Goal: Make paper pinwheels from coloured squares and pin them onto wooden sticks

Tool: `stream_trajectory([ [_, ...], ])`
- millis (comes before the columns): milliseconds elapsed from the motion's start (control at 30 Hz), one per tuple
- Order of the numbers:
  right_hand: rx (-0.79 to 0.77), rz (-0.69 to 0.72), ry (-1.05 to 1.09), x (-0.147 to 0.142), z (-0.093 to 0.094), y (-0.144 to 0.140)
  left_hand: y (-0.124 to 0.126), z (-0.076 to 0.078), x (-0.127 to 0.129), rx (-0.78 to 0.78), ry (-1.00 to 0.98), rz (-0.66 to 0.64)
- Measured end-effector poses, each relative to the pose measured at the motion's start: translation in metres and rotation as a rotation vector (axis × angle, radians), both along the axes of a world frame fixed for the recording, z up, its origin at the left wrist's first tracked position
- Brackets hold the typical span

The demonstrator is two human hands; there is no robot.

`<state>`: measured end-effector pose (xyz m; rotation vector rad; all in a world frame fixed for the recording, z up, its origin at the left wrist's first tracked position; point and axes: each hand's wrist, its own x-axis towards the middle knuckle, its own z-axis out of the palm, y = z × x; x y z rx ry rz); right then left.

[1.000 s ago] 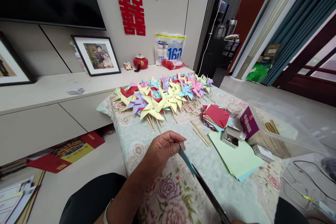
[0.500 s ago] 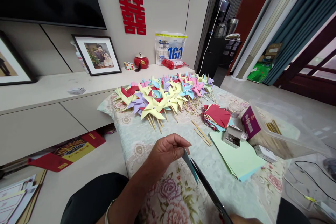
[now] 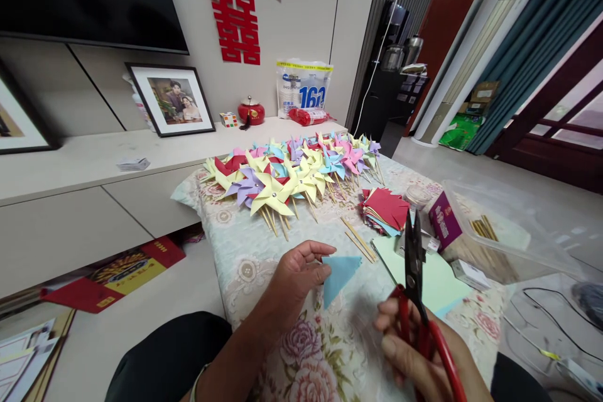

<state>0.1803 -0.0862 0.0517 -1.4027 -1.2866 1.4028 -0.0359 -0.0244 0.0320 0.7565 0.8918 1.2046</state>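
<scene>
My left hand (image 3: 304, 276) pinches a folded blue paper triangle (image 3: 340, 275) by its left corner, above the flowered tablecloth. My right hand (image 3: 419, 352) holds red-handled scissors (image 3: 414, 270), their dark blades pointing up and nearly together, apart from the paper. Beyond my hands stands a dense group of paper pinwheels (image 3: 273, 193) on wooden sticks, in yellow, purple, red, blue and pink. Loose wooden sticks (image 3: 358, 240) lie between them and the blue paper. To the right is a stack of cut paper pieces (image 3: 386, 208), red on top.
Green paper sheets (image 3: 445, 282) lie on the right, partly behind the scissors. A clear plastic bin (image 3: 532, 257) and a small white box (image 3: 470, 274) are beside them. Along the wall, a white cabinet (image 3: 85, 166) carries a framed photo (image 3: 172, 99) and a red jar (image 3: 251, 113).
My right hand has lifted the scissors away from the paper, right and up, blades now upward. The blue paper has turned from edge-on to show its triangular face.
</scene>
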Motion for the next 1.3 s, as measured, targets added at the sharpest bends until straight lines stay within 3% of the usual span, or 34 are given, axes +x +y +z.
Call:
stream_trajectory([
  [167,0.072,-0.035,0.045,-0.029,-0.003,0.032,0.0,-0.002,0.004,-0.018,-0.08,-0.034],
  [400,0.044,-0.041,0.037,-0.048,0.0,0.042,-0.005,0.0,0.008,-0.059,-0.093,-0.022],
  [533,-0.003,-0.038,0.034,-0.043,-0.004,0.046,-0.008,0.007,0.004,-0.028,-0.1,-0.076],
  [633,-0.045,0.015,0.168,-0.038,-0.007,0.047,-0.007,0.013,-0.003,0.046,-0.095,-0.11],
  [767,-0.148,0.097,0.459,-0.038,-0.005,0.045,-0.005,0.015,-0.012,0.274,0.052,-0.142],
  [900,-0.309,0.192,0.586,-0.041,-0.004,0.043,-0.003,0.01,-0.015,0.442,0.117,-0.227],
  [1033,-0.384,0.241,0.616,-0.042,-0.006,0.042,-0.002,0.01,-0.016,0.477,0.165,-0.238],
  [1167,-0.29,0.226,0.517,-0.035,-0.009,0.036,0.002,0.015,-0.022,0.461,0.209,-0.219],
  [1300,-0.212,0.201,0.423,-0.009,-0.013,0.02,0.006,0.013,-0.032,0.362,0.216,-0.181],
])
